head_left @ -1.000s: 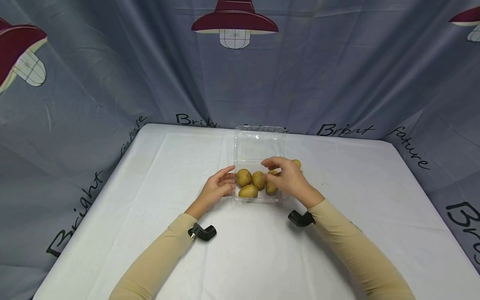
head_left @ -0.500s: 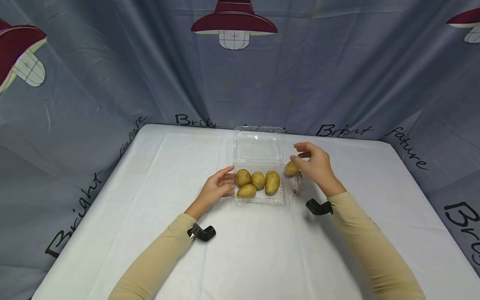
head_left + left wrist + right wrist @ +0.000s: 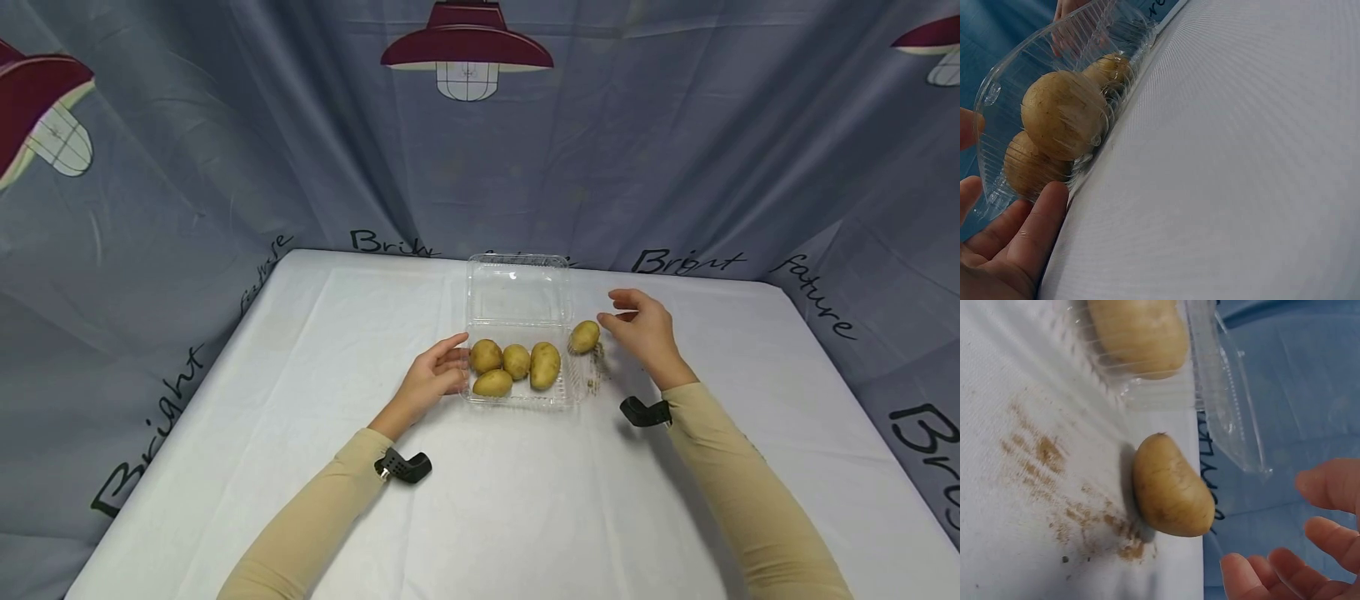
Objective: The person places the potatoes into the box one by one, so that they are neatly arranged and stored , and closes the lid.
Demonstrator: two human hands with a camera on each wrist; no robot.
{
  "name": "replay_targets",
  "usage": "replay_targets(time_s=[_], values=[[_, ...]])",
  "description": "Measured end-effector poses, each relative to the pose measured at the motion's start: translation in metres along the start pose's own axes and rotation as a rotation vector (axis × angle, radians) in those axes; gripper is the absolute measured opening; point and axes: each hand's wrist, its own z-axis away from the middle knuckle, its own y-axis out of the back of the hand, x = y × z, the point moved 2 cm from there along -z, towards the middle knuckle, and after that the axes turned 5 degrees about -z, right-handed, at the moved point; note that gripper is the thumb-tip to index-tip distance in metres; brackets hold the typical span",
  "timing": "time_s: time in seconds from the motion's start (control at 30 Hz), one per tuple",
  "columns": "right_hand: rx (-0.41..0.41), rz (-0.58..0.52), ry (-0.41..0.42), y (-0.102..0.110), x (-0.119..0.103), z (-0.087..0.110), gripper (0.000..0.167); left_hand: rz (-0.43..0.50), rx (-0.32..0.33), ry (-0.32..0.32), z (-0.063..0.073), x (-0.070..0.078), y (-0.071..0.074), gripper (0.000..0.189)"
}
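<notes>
A clear plastic clamshell box stands with its lid raised at the back. Several potatoes lie in its base, among them a round potato at the left and an oblong potato at the right. One loose potato lies on the cloth just outside the box's right side. My left hand rests its fingertips against the box's left wall, fingers fairly straight. To the right of the loose potato is my right hand, fingers spread and apart from it, holding nothing.
A white cloth covers the table. Brown dirt crumbs are scattered beside the loose potato. A grey-blue printed curtain hangs behind the table's back edge. A black wrist camera juts from the right sleeve.
My right hand has left the oblong potato inside the box, moved right over the loose potato, then drawn slightly farther right. My left hand has stayed at the box's left wall.
</notes>
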Motion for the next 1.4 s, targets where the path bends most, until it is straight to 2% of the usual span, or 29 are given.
replay_targets(time_s=[0.33, 0.67, 0.97, 1.4], values=[[-0.051, -0.016, -0.056, -0.007, 0.012, -0.006, 0.052, -0.011, 0.005, 0.007, 0.0, 0.0, 0.0, 0.073], [-0.1, 0.005, -0.057, -0.015, 0.018, -0.009, 0.049, -0.007, 0.013, 0.009, 0.0, -0.001, 0.0, 0.073], [-0.116, 0.05, -0.02, -0.025, 0.021, -0.012, 0.046, -0.008, 0.013, -0.005, 0.0, 0.0, 0.0, 0.071], [-0.128, 0.056, -0.011, -0.035, 0.014, -0.014, 0.045, 0.003, 0.01, 0.013, 0.0, 0.0, -0.001, 0.073]])
